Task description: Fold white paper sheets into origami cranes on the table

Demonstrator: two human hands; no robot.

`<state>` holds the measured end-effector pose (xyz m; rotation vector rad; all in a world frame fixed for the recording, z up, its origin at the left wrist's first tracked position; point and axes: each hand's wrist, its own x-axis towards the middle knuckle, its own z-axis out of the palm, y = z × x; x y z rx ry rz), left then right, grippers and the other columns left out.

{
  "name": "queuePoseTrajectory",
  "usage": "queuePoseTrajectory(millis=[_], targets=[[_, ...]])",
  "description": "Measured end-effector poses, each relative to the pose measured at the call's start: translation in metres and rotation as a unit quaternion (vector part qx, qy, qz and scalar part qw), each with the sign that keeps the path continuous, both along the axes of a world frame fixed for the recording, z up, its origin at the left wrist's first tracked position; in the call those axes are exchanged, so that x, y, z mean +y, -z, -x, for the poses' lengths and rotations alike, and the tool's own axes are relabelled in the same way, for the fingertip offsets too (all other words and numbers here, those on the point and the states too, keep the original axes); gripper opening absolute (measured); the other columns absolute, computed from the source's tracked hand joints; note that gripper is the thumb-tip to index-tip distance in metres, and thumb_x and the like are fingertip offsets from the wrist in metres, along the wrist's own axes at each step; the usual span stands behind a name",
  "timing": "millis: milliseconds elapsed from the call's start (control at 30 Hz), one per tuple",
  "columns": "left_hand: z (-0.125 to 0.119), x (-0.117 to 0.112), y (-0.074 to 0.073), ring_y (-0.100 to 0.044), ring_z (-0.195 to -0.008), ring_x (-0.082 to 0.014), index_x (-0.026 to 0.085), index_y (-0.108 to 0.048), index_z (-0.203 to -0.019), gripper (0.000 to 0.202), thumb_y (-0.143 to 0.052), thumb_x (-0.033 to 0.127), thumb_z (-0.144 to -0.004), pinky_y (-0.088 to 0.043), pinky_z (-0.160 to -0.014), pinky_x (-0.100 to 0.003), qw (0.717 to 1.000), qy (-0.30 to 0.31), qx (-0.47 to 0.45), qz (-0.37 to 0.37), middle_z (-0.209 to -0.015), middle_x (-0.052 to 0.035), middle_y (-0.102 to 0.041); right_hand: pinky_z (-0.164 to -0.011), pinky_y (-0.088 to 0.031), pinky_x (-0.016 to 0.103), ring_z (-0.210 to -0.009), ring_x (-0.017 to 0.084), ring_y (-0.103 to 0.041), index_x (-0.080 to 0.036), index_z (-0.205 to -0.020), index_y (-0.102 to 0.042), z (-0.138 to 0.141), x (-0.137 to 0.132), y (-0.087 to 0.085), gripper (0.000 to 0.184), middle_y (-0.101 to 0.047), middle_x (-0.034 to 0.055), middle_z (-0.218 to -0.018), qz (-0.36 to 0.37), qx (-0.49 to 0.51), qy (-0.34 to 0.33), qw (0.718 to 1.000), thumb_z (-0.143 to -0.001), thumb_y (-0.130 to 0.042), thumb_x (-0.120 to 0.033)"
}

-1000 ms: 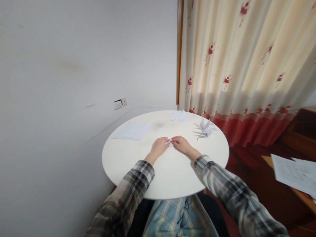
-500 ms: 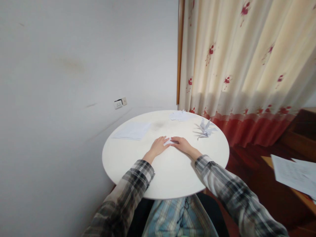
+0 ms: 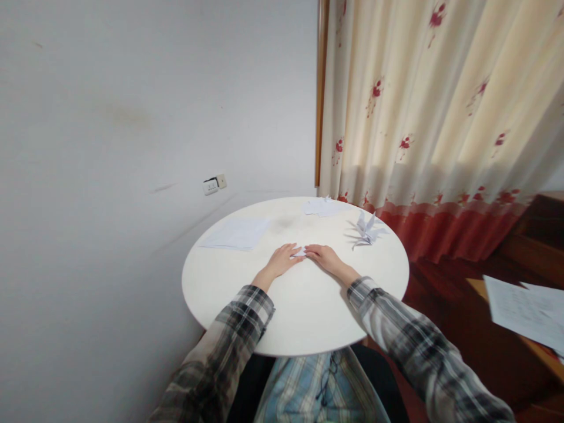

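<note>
Touching a small white folded paper (image 3: 300,253), flat on the round table (image 3: 309,311), partly covered; stretched forward, palms down, with left hand (image 3: 282,259) over it and right hand (image 3: 324,257) at its edge; cannot tell whether pinching or pressing

My feed looks like a room in a home: I see a flower-printed curtain (image 3: 423,117), a dark reddish floor (image 3: 434,288), a socket (image 3: 210,187) on a scuffed pale wall (image 3: 132,147), and a round white surface (image 3: 304,317).
</note>
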<state>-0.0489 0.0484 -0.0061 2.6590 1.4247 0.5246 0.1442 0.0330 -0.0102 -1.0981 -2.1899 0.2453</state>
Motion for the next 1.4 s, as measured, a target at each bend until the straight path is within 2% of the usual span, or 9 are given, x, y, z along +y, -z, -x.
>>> queuePoseTrajectory(millis=[233,700,833,1000,1167,1400], targets=[[0.0004,0.0022,-0.0007,-0.048,-0.112,-0.0179,0.021,-0.062,-0.107,0.033,-0.042,0.036,-0.086,-0.033,-0.098,-0.031,0.999,0.002,-0.043,-0.019,-0.121,-0.0058,-0.056,-0.088,-0.044,0.027,-0.097,0.016,-0.060,-0.021,-0.101,-0.065,0.0010,0.0011,0.0002,0.024,-0.065,0.0045,-0.105,0.008,0.004,0.032,0.999,-0.084,-0.047,-0.019],[0.0010,0.0041,0.0016,-0.057,-0.097,-0.0179,0.022,-0.069,-0.090,0.021,-0.055,0.033,-0.079,-0.042,-0.088,-0.029,0.994,-0.017,-0.094,-0.045,-0.103,-0.0032,-0.066,-0.081,-0.045,0.027,-0.085,0.015,-0.062,-0.021,-0.087,-0.067,0.0019,0.0001,0.0002,0.020,-0.068,0.0031,-0.093,-0.002,0.045,0.030,0.999,-0.076,-0.054,-0.012],[0.0003,0.0011,-0.0007,-0.057,-0.096,-0.0182,0.021,-0.069,-0.088,0.021,-0.055,0.034,-0.078,-0.042,-0.088,-0.030,0.994,-0.014,-0.095,-0.049,-0.101,-0.0036,-0.066,-0.080,-0.045,0.027,-0.084,0.015,-0.062,-0.021,-0.083,-0.068,0.0018,0.0022,0.0022,0.019,-0.068,0.0031,-0.092,-0.008,0.046,0.026,0.999,-0.076,-0.053,-0.012],[-0.0009,-0.0002,0.0006,-0.057,-0.094,-0.0173,0.019,-0.067,-0.084,0.017,-0.058,0.032,-0.076,-0.042,-0.088,-0.030,0.992,-0.006,-0.115,-0.052,-0.097,-0.0039,-0.066,-0.081,-0.044,0.028,-0.084,0.015,-0.060,-0.020,-0.088,-0.067,0.0011,0.0018,0.0019,0.021,-0.068,0.0040,-0.091,-0.010,0.037,0.039,0.999,-0.073,-0.054,-0.011],[-0.0015,0.0026,0.0058,-0.057,-0.094,-0.0166,0.018,-0.064,-0.087,0.015,-0.056,0.027,-0.078,-0.042,-0.089,-0.031,0.990,0.008,-0.131,-0.043,-0.098,-0.0049,-0.065,-0.083,-0.042,0.029,-0.089,0.017,-0.058,-0.018,-0.085,-0.066,0.0007,-0.0006,-0.0006,0.017,-0.067,0.0054,-0.092,-0.015,0.026,0.060,0.998,-0.071,-0.058,-0.012],[-0.0019,0.0018,0.0054,-0.057,-0.092,-0.0165,0.018,-0.062,-0.091,0.017,-0.055,0.026,-0.079,-0.042,-0.088,-0.032,0.991,0.020,-0.128,-0.044,-0.097,-0.0051,-0.065,-0.083,-0.041,0.029,-0.087,0.016,-0.058,-0.018,-0.084,-0.067,0.0001,-0.0012,-0.0020,0.016,-0.067,0.0051,-0.091,-0.027,0.019,0.048,0.998,-0.073,-0.057,-0.013]])
